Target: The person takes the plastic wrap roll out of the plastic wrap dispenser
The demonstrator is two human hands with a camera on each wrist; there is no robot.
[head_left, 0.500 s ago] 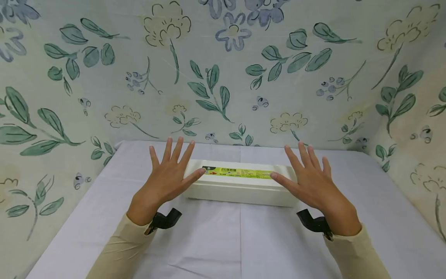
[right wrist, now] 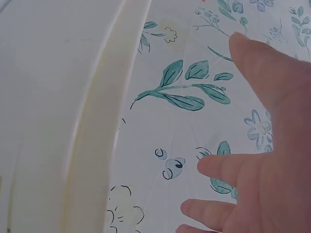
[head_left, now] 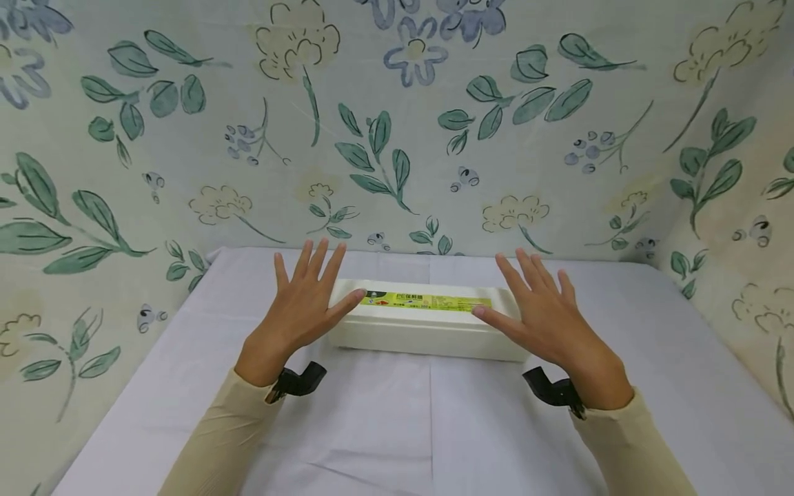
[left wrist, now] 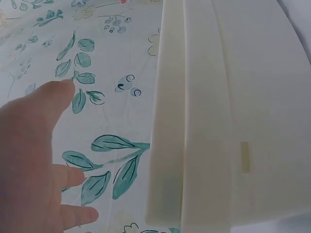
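Note:
A long white cling film box [head_left: 428, 337] with a yellow-green printed label [head_left: 428, 302] lies crosswise on the white cloth. My left hand [head_left: 298, 303] hovers by its left end, fingers spread and straight. Over the right end is my right hand [head_left: 548, 317], likewise spread, its thumb overlapping the label's right edge in the head view. Neither hand holds anything. In the left wrist view the box's pale side [left wrist: 209, 116] stands apart from the thumb and fingers. The right wrist view also shows a gap between the box [right wrist: 48, 97] and the fingers.
A white cloth [head_left: 372, 413] with creases covers the table. Behind and at both sides hangs a curtain [head_left: 397, 138] printed with leaves and flowers. Black wrist mounts [head_left: 300, 379] sit on both wrists, over beige sleeves.
Both hands have shifted slightly inward, the right one to the left and the left one a little to the right. The box stays in place; the view has tilted slightly.

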